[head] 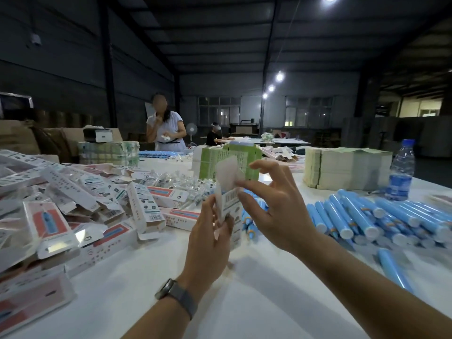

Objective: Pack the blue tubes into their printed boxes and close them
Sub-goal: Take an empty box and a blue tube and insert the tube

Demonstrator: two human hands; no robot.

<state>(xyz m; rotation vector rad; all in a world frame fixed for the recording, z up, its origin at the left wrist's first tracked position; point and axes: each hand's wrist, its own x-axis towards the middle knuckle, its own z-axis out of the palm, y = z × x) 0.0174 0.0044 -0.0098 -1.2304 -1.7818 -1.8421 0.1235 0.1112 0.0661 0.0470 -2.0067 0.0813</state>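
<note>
A printed box [228, 211] is held upright above the white table [151, 272], with its barcoded end uppermost and its top flap [228, 176] standing open. The left hand [208, 238] is curled round the lower body of the box, thumb on the near face. The right hand [271, 204] is set just right of the box; its thumb and forefinger are pinched at the base of the open flap, while the remaining fingers are spread. Whether a blue tube already lies inside the box cannot be told, as the interior is hidden.

The step in hand is judged to be the closing of the top end. The next move would call for the flap to be folded over and its tongue tucked into the mouth of the box, the body being steadied by the left hand so that the card is not crushed.

Right of the box, a pile of blue tubes [367, 216] with white caps is laid on the table; beyond these a water bottle [402, 170] is stood. Left of the box, a heap of printed boxes [80, 204] is spread.
</note>
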